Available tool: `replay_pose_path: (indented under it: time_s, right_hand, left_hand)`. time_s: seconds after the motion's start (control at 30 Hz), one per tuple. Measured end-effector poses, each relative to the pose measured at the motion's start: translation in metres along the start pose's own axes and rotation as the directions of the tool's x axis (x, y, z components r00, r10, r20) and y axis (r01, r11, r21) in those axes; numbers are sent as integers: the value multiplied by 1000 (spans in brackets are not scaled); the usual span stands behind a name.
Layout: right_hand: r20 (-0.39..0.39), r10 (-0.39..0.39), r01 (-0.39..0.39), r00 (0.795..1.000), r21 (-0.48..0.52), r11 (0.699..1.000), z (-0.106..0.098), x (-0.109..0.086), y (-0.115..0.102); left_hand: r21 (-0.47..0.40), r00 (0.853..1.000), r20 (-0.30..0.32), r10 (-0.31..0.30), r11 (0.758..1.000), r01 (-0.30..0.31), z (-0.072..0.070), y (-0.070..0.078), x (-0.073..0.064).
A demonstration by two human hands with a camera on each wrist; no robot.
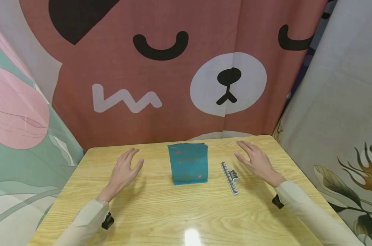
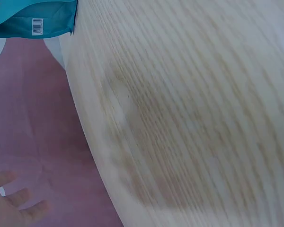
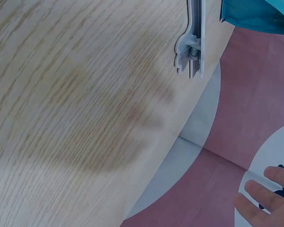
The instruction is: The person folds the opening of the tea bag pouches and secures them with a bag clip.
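A teal pouch [image 1: 189, 165] stands upright on the table, its top edge a little uneven; part of it with a barcode label shows in the left wrist view [image 2: 52, 21]. To its right lies a long bag clip [image 1: 229, 178] with a ruler-like pattern and a dark, shaped handle; its spring shows in the right wrist view. My left hand [image 1: 123, 172] hovers left of the pouch, fingers extended, touching nothing. Over the table to the right of the clip, my right hand [image 1: 257, 162] is held with fingers extended and nothing in it.
The light wooden table [image 1: 161, 212] has a bright reflection near its front. Behind it hangs a reddish curtain [image 1: 173, 119] with a bear face. Patterned cloths flank both sides. A small black device [image 1: 107, 221] hangs under the left wrist, another [image 1: 277, 201] under the right.
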State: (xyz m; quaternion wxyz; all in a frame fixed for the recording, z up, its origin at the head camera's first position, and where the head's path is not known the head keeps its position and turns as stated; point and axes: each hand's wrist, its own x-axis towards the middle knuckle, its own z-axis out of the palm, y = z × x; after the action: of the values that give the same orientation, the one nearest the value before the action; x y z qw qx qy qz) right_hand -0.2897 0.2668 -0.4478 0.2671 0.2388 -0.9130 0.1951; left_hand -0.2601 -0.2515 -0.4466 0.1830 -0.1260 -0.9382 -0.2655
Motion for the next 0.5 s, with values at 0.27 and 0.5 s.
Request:
replay_pose_path:
  time_s: [0.27,0.5]
  right_hand:
    - [-11,-18,18,1000,19,1000,3,2,-3]
    - [-21,-18,18,1000,18,1000,-1,2,-4]
  left_hand:
    - [13,1000,-19,8,1000,-8,-1,0,1]
    - [2,1000,-11,11,1000,-11,0,5,3]
